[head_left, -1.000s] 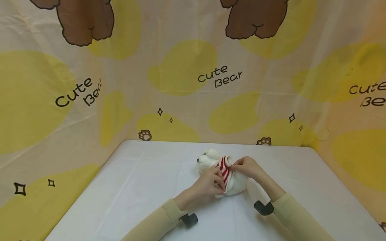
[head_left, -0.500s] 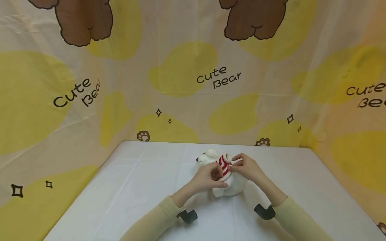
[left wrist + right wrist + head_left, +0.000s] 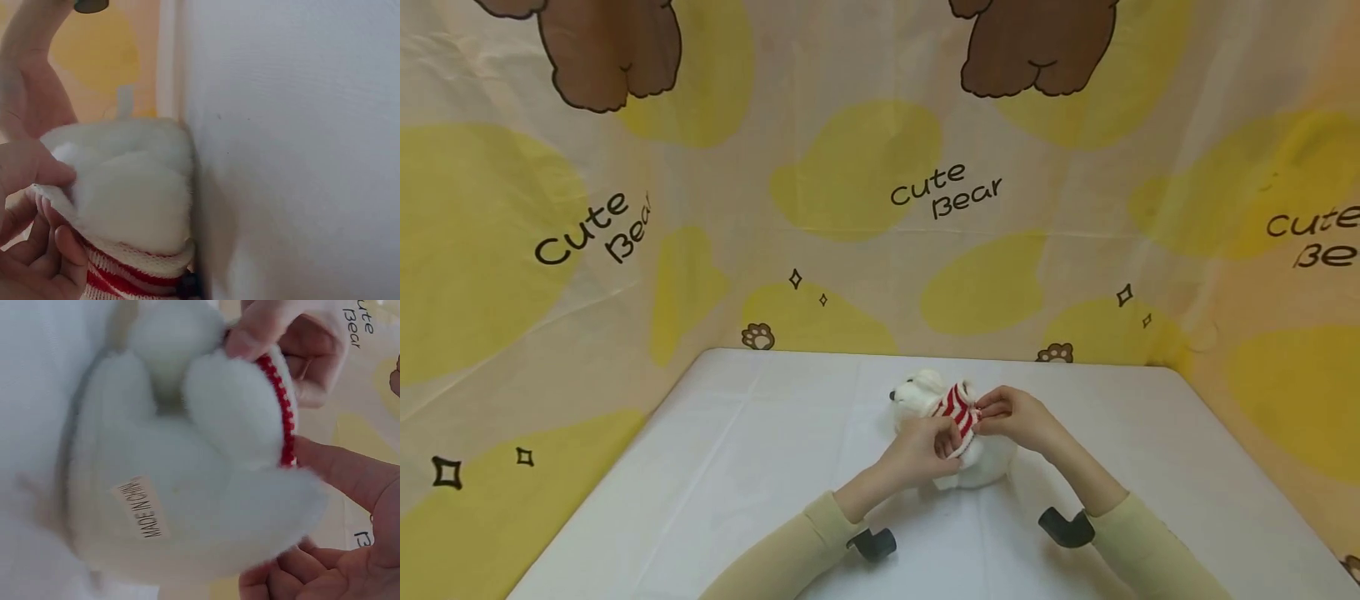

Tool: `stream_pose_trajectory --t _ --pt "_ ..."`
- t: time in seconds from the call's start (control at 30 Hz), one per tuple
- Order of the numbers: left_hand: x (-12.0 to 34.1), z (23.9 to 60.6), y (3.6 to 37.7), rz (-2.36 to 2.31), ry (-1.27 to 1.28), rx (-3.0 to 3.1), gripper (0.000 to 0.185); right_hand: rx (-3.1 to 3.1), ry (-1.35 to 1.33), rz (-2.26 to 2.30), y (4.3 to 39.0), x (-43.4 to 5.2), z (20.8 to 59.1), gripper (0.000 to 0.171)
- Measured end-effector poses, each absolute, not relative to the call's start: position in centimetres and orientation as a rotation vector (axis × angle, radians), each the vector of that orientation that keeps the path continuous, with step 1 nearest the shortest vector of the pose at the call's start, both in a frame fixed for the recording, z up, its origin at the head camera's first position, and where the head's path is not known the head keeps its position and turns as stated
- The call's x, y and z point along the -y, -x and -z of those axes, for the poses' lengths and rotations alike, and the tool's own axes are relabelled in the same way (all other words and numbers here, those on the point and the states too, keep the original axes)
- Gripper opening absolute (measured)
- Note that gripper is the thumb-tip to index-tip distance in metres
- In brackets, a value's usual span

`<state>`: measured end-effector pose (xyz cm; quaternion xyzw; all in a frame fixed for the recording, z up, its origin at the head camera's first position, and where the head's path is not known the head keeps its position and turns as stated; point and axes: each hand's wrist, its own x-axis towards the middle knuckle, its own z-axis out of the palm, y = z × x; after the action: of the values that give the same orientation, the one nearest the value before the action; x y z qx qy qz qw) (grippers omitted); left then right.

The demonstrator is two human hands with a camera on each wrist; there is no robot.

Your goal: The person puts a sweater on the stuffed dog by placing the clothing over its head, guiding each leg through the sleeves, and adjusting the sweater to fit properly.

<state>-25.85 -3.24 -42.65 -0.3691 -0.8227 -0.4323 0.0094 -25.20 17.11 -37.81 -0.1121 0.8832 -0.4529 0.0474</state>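
Observation:
A white plush toy animal with a dark nose lies on the table, its head to the left. It wears a red-and-white striped knit sweater. My left hand pinches the sweater's hem between thumb and fingers; the left wrist view shows the white edge lifted off the fur. On the other side, my right hand holds the sweater edge, thumb and fingers spread apart on it. In the right wrist view the plush underside shows a printed fabric label, and the red edge stretches between both hands.
The white table has a curtain printed with bears and lettering behind it and at both sides. A dark wrist device sits by the left sleeve, and another device by the right.
My left hand's fingers opened away from the sweater's lower edge, then closed on the hem again. The right hand's fingers lifted and came back to the sweater edge. The toy stays in place.

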Motion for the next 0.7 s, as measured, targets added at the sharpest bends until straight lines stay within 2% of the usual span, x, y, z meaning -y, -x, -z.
stream_pose_trajectory --t 0.23,0.5,0.7 --pt "4.1 41.9 25.9 1.339 1.229 2.628 0.007 -2.724 0.275 1.355 25.5 -16.8 38.5 0.038" --pt "4.7 41.6 27.2 1.34 0.585 2.529 0.011 -2.742 0.227 1.413 25.4 -16.2 39.3 0.045" --pt "4.2 41.6 27.6 1.137 0.533 2.628 0.015 -2.739 0.286 1.491 25.2 -16.3 39.7 0.039"
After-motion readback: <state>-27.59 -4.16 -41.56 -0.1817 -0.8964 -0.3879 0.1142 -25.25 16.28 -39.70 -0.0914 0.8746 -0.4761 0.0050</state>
